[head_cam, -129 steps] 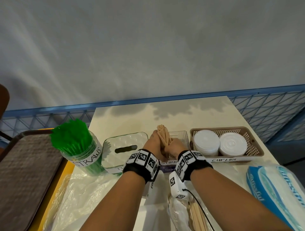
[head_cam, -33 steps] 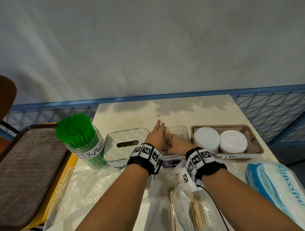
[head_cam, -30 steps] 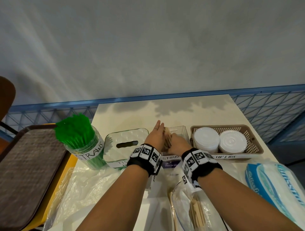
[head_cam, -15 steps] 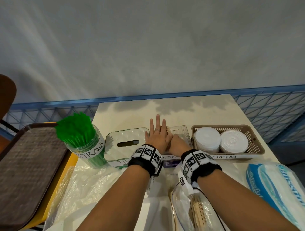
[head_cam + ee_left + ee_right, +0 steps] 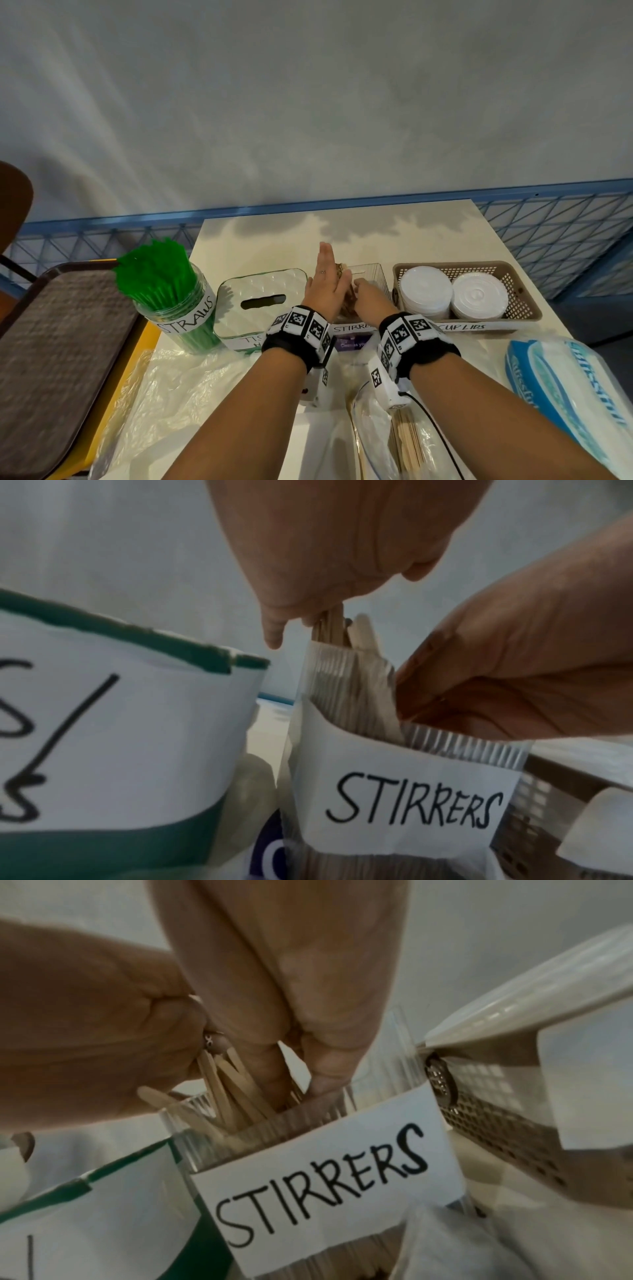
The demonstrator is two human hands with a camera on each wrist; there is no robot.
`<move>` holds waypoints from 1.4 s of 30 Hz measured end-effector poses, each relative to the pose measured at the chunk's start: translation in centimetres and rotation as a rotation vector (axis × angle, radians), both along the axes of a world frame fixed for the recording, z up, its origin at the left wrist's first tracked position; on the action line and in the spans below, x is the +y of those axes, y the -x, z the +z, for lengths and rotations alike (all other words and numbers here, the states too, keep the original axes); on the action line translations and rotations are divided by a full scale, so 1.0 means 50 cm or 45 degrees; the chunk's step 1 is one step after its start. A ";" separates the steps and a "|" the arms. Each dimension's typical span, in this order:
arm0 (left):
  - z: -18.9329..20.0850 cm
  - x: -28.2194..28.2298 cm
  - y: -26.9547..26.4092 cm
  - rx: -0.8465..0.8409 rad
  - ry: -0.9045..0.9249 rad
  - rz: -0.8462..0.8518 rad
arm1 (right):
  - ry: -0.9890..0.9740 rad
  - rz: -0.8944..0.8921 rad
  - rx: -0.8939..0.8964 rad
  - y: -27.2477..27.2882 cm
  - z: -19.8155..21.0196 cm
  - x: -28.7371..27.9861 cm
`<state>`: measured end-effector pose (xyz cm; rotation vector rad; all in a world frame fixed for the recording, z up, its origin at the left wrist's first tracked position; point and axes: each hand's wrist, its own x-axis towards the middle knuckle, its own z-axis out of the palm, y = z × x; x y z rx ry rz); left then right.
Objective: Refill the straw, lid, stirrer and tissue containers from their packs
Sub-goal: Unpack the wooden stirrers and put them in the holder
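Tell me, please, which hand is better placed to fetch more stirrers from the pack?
Right, probably. The right hand is on the side of the stirrer pack, which lies under the right forearm. The left hand is flat against the stirrers in the stirrer container, steadying them.

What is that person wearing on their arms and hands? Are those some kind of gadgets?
Both forearms are bare, with no sleeves. Each wrist carries a black band faced with white tiles printed with black square codes. A small white box hangs under each band; the one at the right wrist bears a code too and trails a thin black cable. The left hand wears a thin ring; the right hand shows none.
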<state>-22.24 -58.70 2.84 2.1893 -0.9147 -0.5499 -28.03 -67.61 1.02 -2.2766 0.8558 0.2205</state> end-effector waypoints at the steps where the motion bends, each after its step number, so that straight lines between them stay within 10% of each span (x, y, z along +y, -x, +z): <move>1: -0.002 0.000 -0.001 -0.009 -0.033 0.013 | 0.024 0.015 0.001 0.000 0.001 0.000; 12: 0.056 0.011 0.014 -0.133 0.032 0.116 | 0.169 0.086 -0.010 0.036 0.066 0.008; 17: 0.140 0.050 0.082 -0.281 0.135 0.143 | -0.149 -0.191 -0.465 0.121 0.159 0.020; 21: 0.154 0.094 0.162 -0.180 -0.144 -0.023 | -0.271 -0.104 -0.322 0.230 0.215 0.056; 29: 0.029 0.154 0.291 -0.108 -0.773 -0.258 | 0.105 0.236 0.411 0.355 0.035 0.156; 42: -0.029 0.144 0.298 0.055 -0.777 -0.042 | 0.081 -0.069 0.296 0.342 -0.042 0.196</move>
